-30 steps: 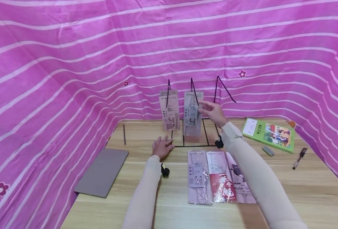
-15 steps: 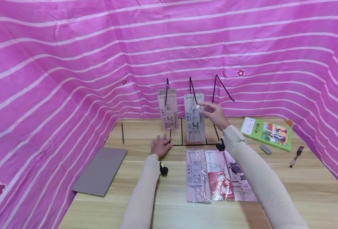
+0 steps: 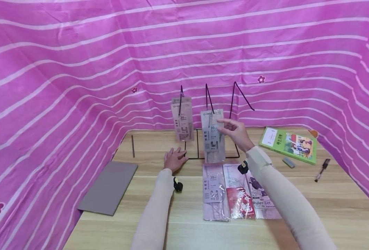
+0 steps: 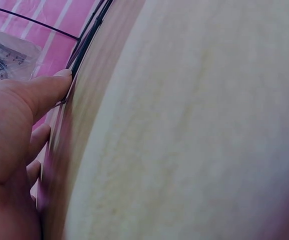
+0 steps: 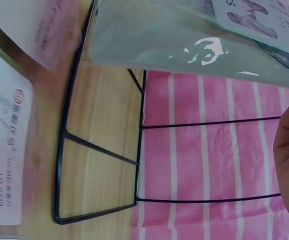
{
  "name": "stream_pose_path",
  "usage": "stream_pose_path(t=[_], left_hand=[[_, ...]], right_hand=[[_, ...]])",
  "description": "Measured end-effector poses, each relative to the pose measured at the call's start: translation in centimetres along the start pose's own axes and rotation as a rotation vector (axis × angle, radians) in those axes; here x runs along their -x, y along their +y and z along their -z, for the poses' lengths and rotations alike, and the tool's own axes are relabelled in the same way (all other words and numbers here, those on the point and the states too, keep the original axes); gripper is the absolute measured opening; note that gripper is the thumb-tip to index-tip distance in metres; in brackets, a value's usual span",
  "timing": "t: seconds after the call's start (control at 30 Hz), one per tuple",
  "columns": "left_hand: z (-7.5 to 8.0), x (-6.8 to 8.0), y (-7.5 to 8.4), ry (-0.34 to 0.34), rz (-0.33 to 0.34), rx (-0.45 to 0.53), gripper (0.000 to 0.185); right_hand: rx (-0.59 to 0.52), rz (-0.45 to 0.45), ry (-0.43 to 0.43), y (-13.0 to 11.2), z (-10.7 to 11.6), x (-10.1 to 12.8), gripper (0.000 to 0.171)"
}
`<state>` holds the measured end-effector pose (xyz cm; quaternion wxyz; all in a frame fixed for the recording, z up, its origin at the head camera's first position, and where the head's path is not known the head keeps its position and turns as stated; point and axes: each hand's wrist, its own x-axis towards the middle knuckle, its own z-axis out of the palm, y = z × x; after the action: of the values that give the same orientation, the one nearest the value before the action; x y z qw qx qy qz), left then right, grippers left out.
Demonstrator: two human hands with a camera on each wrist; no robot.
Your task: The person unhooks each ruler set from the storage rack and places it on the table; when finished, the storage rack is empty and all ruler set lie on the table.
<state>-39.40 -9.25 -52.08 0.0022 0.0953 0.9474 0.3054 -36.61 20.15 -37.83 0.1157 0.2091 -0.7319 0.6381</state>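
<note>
A black wire rack with three slanted hooks stands at the back of the table. One clear ruler packet hangs on its left hook. My right hand pinches the right edge of a second ruler packet, whose top sits at the front end of the middle hook. That packet fills the top of the right wrist view, above the rack base. My left hand lies flat on the table with its fingers against the rack's base wire.
Three more packets lie side by side on the wooden table in front of the rack. A grey board lies at the left, with a thin rod behind it. A green book, an eraser and a pen lie at the right. Pink striped cloth walls the table.
My right hand has drawn the second packet down and forward along the middle hook toward its tip. The left hand has stayed on the rack base.
</note>
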Motion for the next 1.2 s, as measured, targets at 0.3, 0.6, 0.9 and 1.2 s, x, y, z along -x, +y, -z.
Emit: stream_pose_path(t=[0.3, 0.6, 0.9, 1.2], left_hand=[[0.0, 0.2, -0.2, 0.006, -0.007, 0.000, 0.048], [0.1, 0.6, -0.1, 0.014, -0.024, 0.004, 0.047], [-0.2, 0.3, -0.5, 0.038, -0.042, 0.014, 0.046], [-0.2, 0.4, -0.4, 0.017, -0.029, 0.000, 0.047]], right_hand=[[-0.025, 0.025, 0.006, 0.0, -0.5, 1.9, 0.038], [-0.061, 0.057, -0.011, 1.0, -0.3, 2.8, 0.037], [-0.073, 0.109, -0.002, 2.1, 0.0, 3.2, 0.039], [-0.076, 0.094, 0.021, 1.8, -0.6, 4.7, 0.038]])
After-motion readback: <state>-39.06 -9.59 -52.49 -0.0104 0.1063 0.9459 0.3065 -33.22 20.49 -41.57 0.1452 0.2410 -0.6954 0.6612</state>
